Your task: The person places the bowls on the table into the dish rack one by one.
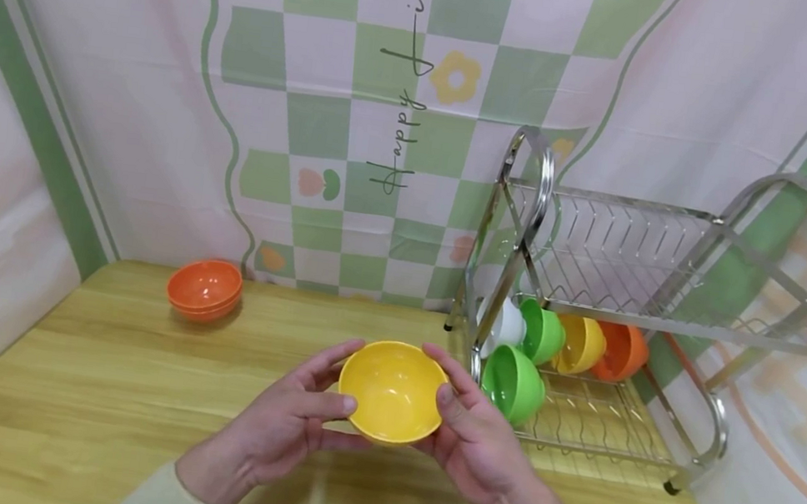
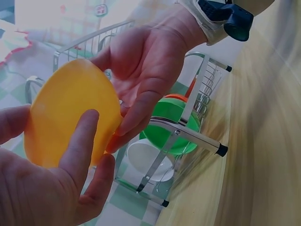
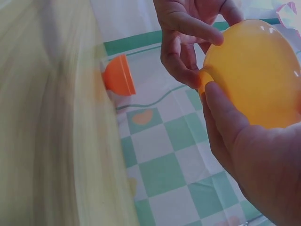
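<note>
A yellow bowl (image 1: 394, 392) is held above the table in both hands, its hollow side facing the head camera. My left hand (image 1: 293, 411) grips its left side, the thumb at the near-left rim. On the opposite side my right hand (image 1: 478, 442) holds it with the thumb over the rim. In the left wrist view the underside of the yellow bowl (image 2: 70, 113) shows, with fingers spread under it. The right wrist view shows fingers of both hands around the base of the yellow bowl (image 3: 256, 75).
Stacked orange bowls (image 1: 205, 288) stand at the table's back left. A two-tier metal dish rack (image 1: 526, 242) stands at right. Its lower tier holds a white bowl (image 1: 507, 329), a green bowl (image 1: 514, 386), another green one, a yellow one and an orange bowl (image 1: 621, 352). A patterned curtain hangs behind.
</note>
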Motion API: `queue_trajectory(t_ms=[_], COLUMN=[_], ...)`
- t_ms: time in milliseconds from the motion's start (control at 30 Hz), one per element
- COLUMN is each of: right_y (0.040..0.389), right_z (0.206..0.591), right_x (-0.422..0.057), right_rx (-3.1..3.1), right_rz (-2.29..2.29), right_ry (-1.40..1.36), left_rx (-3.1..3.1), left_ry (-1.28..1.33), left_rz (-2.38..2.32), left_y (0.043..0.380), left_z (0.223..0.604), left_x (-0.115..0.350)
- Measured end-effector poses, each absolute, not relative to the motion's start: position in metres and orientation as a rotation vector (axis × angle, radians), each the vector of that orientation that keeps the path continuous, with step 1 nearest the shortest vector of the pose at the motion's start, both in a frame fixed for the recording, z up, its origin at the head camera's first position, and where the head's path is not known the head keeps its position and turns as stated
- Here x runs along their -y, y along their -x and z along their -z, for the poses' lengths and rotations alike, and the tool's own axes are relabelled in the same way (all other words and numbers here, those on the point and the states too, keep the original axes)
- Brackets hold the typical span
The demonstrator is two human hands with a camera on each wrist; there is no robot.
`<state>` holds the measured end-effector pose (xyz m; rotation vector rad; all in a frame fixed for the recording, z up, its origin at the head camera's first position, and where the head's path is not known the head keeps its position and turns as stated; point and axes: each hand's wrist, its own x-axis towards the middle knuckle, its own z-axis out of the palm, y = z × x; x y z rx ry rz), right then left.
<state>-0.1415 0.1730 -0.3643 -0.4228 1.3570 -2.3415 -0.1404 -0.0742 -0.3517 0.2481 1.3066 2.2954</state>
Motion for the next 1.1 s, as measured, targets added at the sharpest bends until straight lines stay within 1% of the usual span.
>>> queue_trajectory(t_ms=[300, 567, 767, 933, 1100], right_y=[0.141, 0.143, 0.148, 0.148, 0.149], right_z=[0.359, 0.356, 0.340, 0.326, 0.324], right_x=[-0.188, -0.208, -0.248, -0.287, -0.315], right_rx=[-1.406, -1.363, -1.294, -1.396, -1.503], right_rz=[2.332, 2.324, 2.298, 2.271, 2.268], right_ry=[0.424, 0.527, 0.713, 0.721, 0.703], left_rx=[-1.340, -1.375, -1.526, -1.616, -1.641], left_ry=[-0.295, -0.328, -0.281, -0.238, -0.234], left_rz=[-2.265, -2.242, -2.291, -2.288, -2.271], left_y=[0.145, 0.152, 0.163, 0.174, 0.185], left_z=[0.354, 0.356, 0.360, 0.363, 0.369], left_x=[0.062, 0.052, 0.042, 0.031, 0.018])
